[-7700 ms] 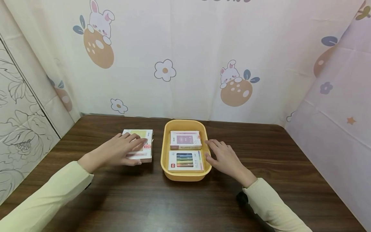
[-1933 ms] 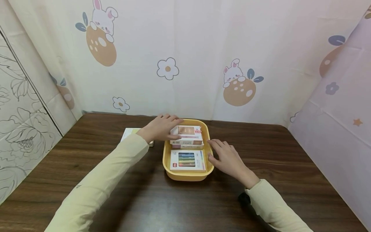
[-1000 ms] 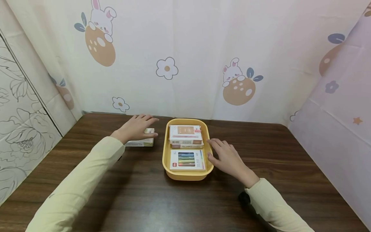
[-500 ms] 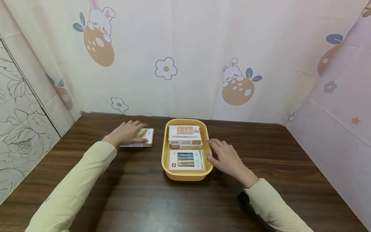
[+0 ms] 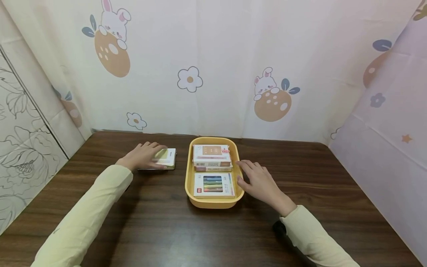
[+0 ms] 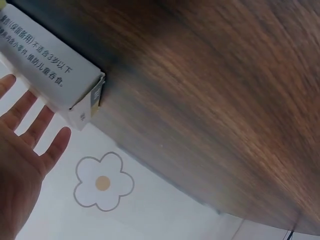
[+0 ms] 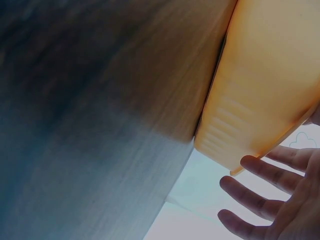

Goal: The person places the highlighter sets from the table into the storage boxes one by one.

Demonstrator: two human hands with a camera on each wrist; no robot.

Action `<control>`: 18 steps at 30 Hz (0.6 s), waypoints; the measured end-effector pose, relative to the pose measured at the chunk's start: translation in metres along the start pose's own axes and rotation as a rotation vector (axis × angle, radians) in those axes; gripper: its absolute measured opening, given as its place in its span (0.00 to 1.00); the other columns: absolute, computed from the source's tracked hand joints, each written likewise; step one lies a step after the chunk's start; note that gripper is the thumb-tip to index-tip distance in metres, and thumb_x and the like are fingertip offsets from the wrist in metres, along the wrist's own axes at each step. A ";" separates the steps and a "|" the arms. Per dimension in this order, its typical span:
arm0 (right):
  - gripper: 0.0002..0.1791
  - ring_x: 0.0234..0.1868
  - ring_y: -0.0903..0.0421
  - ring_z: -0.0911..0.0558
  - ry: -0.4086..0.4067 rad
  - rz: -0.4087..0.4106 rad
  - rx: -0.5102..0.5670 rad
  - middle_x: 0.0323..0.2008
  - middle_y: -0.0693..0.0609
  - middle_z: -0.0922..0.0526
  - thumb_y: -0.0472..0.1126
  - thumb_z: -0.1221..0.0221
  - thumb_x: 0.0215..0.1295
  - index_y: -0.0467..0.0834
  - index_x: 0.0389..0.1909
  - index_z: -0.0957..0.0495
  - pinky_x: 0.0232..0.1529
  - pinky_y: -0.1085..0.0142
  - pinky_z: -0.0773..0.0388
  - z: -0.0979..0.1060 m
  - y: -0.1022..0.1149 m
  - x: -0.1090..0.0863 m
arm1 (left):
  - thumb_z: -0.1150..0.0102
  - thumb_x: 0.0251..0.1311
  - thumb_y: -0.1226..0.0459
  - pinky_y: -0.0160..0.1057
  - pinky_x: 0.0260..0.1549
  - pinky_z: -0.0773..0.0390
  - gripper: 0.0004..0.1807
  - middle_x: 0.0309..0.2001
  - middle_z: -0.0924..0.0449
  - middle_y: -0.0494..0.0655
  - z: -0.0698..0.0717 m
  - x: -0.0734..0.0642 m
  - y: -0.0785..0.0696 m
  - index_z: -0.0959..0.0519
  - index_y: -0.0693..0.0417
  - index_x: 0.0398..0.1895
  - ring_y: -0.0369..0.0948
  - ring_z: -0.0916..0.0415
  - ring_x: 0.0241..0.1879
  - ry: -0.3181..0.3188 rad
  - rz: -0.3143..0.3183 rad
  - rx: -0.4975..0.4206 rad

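Note:
My left hand (image 5: 141,156) reaches over a small white carton with a yellow label (image 5: 169,157), left of the basket. In the left wrist view its fingers stretch out, spread, beside the printed carton (image 6: 50,60); the thumb shows at the carton's front edge in the head view. My right hand (image 5: 261,183) has its fingertips at the right rim of a yellow plastic basket (image 5: 215,204), fingers loosely extended. Inside the basket, a white carton with a brown label (image 5: 211,152) lies on another carton (image 5: 213,168). In front of them is a windowed box of coloured pens (image 5: 214,185).
The dark wooden table (image 5: 173,233) ends at the back against a white curtain (image 5: 227,55) printed with rabbits and flowers. A floral panel (image 5: 26,148) stands along the left side, a pale curtain (image 5: 393,155) along the right.
The brown-labelled carton went from the left into the basket, uncovering the yellow-labelled one. My left hand then drew back left and lowered over that carton. The right hand has stayed at the rim.

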State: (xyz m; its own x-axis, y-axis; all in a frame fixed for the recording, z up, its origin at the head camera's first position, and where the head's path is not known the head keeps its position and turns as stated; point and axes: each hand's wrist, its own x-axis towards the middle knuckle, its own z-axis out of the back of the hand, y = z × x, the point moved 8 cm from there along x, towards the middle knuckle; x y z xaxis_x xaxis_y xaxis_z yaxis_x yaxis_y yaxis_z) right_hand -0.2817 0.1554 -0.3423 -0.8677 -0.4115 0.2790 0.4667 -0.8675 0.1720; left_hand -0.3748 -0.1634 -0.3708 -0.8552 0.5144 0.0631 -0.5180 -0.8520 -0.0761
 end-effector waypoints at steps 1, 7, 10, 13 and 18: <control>0.26 0.53 0.45 0.27 -0.002 0.000 0.000 0.58 0.46 0.28 0.48 0.47 0.61 0.44 0.59 0.32 0.47 0.47 0.31 0.000 0.000 0.000 | 0.41 0.44 0.36 0.62 0.50 0.36 0.45 0.58 0.31 0.54 -0.001 0.000 0.000 0.35 0.48 0.63 0.57 0.34 0.56 0.003 0.000 -0.003; 0.26 0.54 0.44 0.27 -0.007 0.001 0.000 0.57 0.46 0.28 0.49 0.47 0.61 0.44 0.59 0.31 0.48 0.47 0.31 0.000 0.000 0.000 | 0.40 0.43 0.37 0.64 0.51 0.38 0.45 0.58 0.31 0.54 -0.004 -0.001 0.001 0.37 0.49 0.64 0.57 0.35 0.57 0.011 0.000 -0.016; 0.26 0.54 0.45 0.27 -0.002 -0.002 -0.003 0.58 0.46 0.28 0.49 0.47 0.61 0.44 0.60 0.32 0.48 0.47 0.30 -0.001 0.000 0.000 | 0.40 0.44 0.38 0.64 0.51 0.38 0.45 0.58 0.31 0.55 -0.004 0.000 0.001 0.37 0.50 0.64 0.57 0.35 0.56 0.015 -0.003 -0.009; 0.26 0.54 0.45 0.27 0.000 -0.004 -0.004 0.58 0.46 0.28 0.49 0.47 0.61 0.44 0.60 0.32 0.48 0.47 0.30 -0.001 -0.001 0.000 | 0.40 0.44 0.38 0.64 0.51 0.38 0.45 0.58 0.31 0.55 -0.005 0.000 0.001 0.37 0.49 0.64 0.58 0.35 0.56 0.016 -0.005 -0.002; 0.26 0.54 0.45 0.27 -0.001 -0.004 -0.003 0.57 0.46 0.28 0.49 0.47 0.60 0.44 0.59 0.32 0.48 0.47 0.30 -0.001 -0.001 0.000 | 0.40 0.44 0.38 0.65 0.52 0.39 0.45 0.58 0.31 0.56 -0.005 0.000 0.001 0.37 0.50 0.64 0.59 0.35 0.56 0.022 -0.007 0.004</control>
State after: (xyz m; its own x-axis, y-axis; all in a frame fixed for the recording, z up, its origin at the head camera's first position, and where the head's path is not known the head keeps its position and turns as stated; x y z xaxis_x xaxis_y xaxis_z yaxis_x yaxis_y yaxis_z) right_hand -0.2823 0.1558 -0.3430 -0.8693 -0.4076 0.2796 0.4628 -0.8699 0.1707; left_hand -0.3755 -0.1634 -0.3762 -0.8516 0.5225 0.0422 -0.5242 -0.8486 -0.0722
